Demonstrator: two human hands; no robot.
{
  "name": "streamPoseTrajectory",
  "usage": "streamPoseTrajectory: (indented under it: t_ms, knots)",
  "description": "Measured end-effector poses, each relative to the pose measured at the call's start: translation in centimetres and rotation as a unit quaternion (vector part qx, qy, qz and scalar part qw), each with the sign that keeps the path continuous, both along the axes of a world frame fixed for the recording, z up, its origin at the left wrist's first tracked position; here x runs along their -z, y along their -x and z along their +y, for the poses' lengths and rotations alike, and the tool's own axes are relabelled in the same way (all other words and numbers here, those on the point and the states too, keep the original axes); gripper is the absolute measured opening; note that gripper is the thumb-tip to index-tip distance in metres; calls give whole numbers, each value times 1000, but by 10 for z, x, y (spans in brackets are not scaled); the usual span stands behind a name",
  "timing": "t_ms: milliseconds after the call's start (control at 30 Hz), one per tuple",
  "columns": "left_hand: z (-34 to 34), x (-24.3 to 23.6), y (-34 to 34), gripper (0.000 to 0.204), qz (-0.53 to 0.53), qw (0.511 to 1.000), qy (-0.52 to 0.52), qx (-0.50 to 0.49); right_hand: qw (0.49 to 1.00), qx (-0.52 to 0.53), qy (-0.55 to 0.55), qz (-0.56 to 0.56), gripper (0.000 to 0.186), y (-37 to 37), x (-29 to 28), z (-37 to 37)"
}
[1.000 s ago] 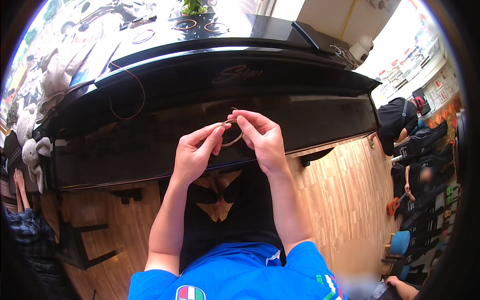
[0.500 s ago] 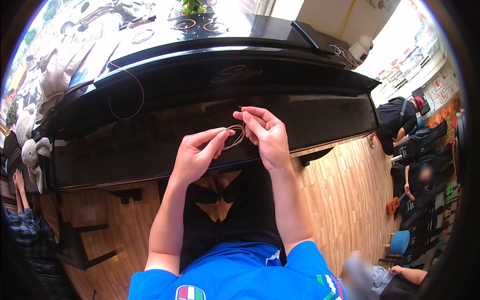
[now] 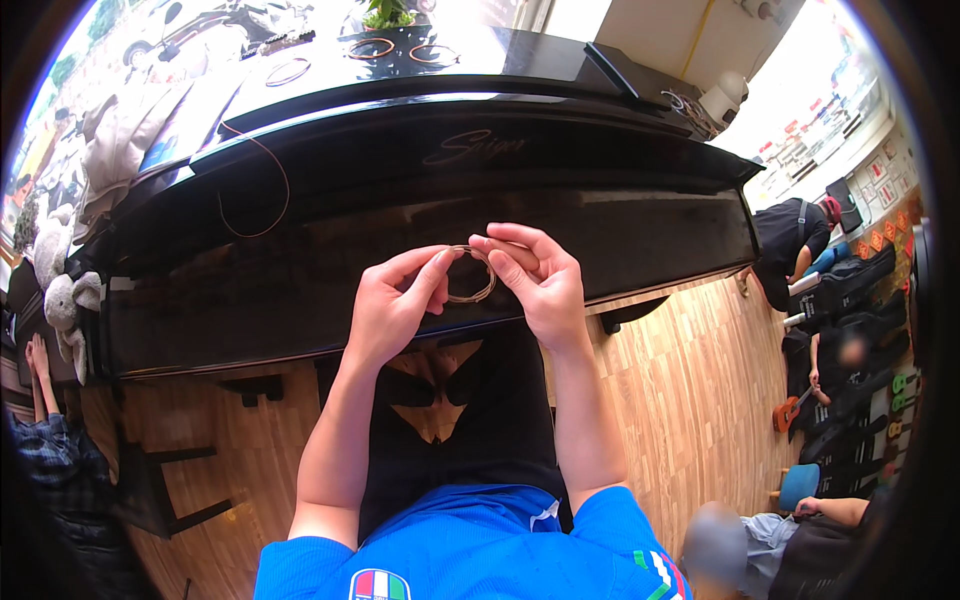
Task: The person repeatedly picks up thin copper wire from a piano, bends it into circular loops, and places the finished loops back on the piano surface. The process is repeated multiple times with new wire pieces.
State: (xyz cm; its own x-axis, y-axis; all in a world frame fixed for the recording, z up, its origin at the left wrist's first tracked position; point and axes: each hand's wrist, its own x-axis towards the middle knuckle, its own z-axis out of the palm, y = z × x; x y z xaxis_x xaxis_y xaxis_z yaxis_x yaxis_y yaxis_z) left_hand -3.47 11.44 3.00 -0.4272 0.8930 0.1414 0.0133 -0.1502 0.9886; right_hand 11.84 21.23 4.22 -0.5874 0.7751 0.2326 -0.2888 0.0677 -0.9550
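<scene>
Both hands up, 1 wire coil btwn them, held over the front of the black piano [image 3: 300, 290]. L hand [image 3: 393, 298] pinches the wire coil [image 3: 491, 286] at its upper L, thumb vs. index; R hand [image 3: 543, 290] has thumb + fingertips closed on it at upper R, exact grip partly hidden. Coil = small ring, several turns, too fine to count; lower arc hangs in the gap btwn hands.

Containers: 1 plant pot [image 3: 388, 22] at the piano top's far edge, w/ 1 leafy green plant [image 3: 386, 8] in it. Dark instrument cases [image 3: 862, 272] at far R, several, overlapping; contents hidden.

Counts: 3 wire rings on the piano top, spaced apart: 1 at L [image 3: 288, 71], 2 near the pot [image 3: 371, 49] [image 3: 433, 54]. 1 loose wire [image 3: 288, 190], open curve, hangs down the piano front, L of the hands. 1 cable bundle [image 3: 690, 112] near 1 white rounded device [image 3: 722, 98], top R. 1 grey plush toy [image 3: 68, 300] at L end.

Bkgd: 1 orange ukulele [image 3: 786, 414] w/ a seated person; 1 person in dark clothes + red cap [image 3: 795, 235]; 1 blue stool [image 3: 798, 487] on the wood floor [image 3: 670, 400].
</scene>
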Motion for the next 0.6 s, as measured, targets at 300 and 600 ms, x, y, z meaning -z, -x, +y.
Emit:
streamPoseTrajectory:
  t_ms: [300,600]
  knots:
    - [1,4,0,20,-27,1000,1,-6,971,68,-211,-95,19,-1,4,-4]
    - [-1,9,0,21,-40,999,-27,4,997,14,-73,1,41,0,11,3]
